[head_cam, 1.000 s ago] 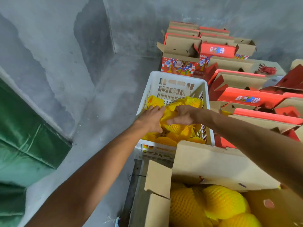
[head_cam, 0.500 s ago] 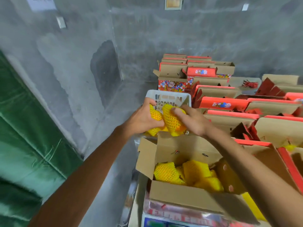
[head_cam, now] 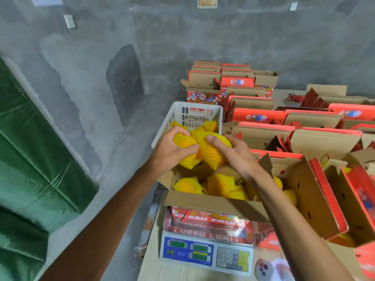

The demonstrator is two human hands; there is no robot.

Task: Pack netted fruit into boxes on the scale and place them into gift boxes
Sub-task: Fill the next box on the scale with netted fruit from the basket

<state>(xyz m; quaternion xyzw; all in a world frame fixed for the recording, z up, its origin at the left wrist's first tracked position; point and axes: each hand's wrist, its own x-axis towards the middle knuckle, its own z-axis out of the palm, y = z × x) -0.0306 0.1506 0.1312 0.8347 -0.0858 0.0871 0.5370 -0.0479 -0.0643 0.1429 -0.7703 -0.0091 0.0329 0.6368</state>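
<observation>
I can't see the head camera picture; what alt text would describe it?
Two bare hands, the left hand and right hand, each hold a yellow-netted fruit above an open cardboard box of netted fruit on a scale. A white crate and red gift boxes lie beyond.

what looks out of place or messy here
Nothing is spilled or damaged. Both hands, left and right, hold netted fruit over the open box on the scale. The gift boxes behind lie crowded, flaps at mixed angles.
</observation>
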